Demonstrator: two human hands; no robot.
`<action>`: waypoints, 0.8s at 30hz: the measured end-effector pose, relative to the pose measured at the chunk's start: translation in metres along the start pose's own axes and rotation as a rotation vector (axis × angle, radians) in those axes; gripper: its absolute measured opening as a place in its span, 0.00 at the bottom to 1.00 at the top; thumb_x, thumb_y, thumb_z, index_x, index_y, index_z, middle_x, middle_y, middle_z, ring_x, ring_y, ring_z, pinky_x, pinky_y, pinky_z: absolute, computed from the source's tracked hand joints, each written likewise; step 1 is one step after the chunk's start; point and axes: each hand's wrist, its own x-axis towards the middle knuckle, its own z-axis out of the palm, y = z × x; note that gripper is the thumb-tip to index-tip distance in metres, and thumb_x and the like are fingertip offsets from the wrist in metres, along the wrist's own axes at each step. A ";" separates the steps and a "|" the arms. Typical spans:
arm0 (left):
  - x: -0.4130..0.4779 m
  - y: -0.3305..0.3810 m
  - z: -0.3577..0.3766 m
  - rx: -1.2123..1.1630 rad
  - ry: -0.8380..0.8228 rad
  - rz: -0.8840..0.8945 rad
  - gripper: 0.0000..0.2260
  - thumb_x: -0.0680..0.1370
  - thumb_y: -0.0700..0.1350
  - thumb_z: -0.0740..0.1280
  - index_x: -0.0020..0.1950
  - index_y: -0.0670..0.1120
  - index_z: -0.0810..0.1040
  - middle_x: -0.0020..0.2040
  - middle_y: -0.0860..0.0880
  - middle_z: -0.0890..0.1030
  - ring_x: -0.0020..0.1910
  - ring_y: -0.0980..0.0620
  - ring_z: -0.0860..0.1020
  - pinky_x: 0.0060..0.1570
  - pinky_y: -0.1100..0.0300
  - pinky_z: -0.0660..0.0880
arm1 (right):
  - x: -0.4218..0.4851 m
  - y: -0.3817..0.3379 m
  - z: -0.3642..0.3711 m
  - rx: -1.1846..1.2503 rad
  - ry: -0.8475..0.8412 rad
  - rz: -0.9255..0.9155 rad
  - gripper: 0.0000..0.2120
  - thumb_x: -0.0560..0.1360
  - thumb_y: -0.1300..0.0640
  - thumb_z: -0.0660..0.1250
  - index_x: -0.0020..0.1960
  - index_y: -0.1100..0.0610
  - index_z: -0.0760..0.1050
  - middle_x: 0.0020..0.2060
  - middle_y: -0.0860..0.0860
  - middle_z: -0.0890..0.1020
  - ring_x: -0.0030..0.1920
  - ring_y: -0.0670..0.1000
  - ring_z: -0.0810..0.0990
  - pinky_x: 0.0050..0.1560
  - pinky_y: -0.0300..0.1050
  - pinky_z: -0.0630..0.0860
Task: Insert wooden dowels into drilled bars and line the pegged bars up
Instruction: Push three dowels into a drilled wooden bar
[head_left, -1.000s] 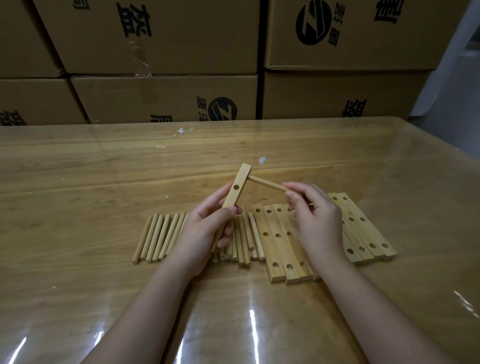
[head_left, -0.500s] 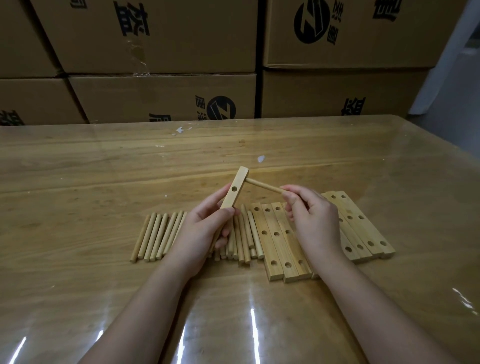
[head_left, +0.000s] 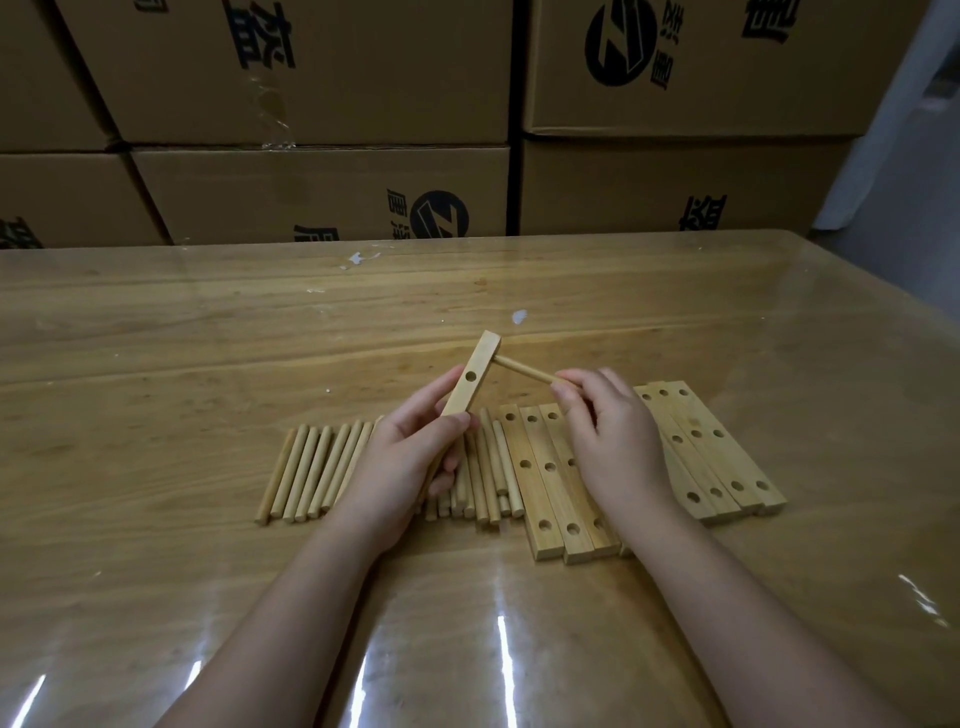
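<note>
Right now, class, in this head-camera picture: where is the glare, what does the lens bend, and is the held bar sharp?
Head view: white glare streaks cross the glossy table near the bottom edge; the wide lens bows the table's far edge and tilts the cardboard boxes; the held bar and dowel are sharp.

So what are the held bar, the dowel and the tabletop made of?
Held bar: pale bare wood, matte, faint grain. Dowel: apparently the same bare wood. Tabletop: wood planks, probably under clear glossy film or lacquer, judging by sharp reflections.
</note>
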 end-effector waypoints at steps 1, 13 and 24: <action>0.000 0.000 0.000 -0.005 -0.002 0.001 0.20 0.78 0.39 0.64 0.68 0.55 0.73 0.42 0.49 0.80 0.30 0.57 0.71 0.23 0.66 0.68 | 0.000 0.001 0.000 -0.029 0.003 -0.003 0.12 0.79 0.53 0.60 0.58 0.55 0.78 0.45 0.46 0.76 0.45 0.47 0.74 0.43 0.40 0.71; 0.000 0.002 0.000 -0.005 -0.023 -0.011 0.17 0.73 0.50 0.66 0.62 0.58 0.78 0.41 0.46 0.81 0.28 0.58 0.71 0.21 0.67 0.67 | -0.001 0.000 -0.001 0.063 -0.087 -0.026 0.11 0.79 0.55 0.59 0.55 0.53 0.79 0.41 0.38 0.77 0.44 0.37 0.75 0.41 0.28 0.69; -0.002 0.002 -0.001 0.075 -0.045 0.013 0.16 0.73 0.52 0.65 0.61 0.62 0.78 0.42 0.49 0.82 0.29 0.59 0.72 0.23 0.67 0.69 | -0.001 0.001 -0.002 0.128 -0.074 -0.011 0.10 0.79 0.57 0.60 0.52 0.53 0.80 0.42 0.40 0.78 0.46 0.37 0.75 0.42 0.26 0.68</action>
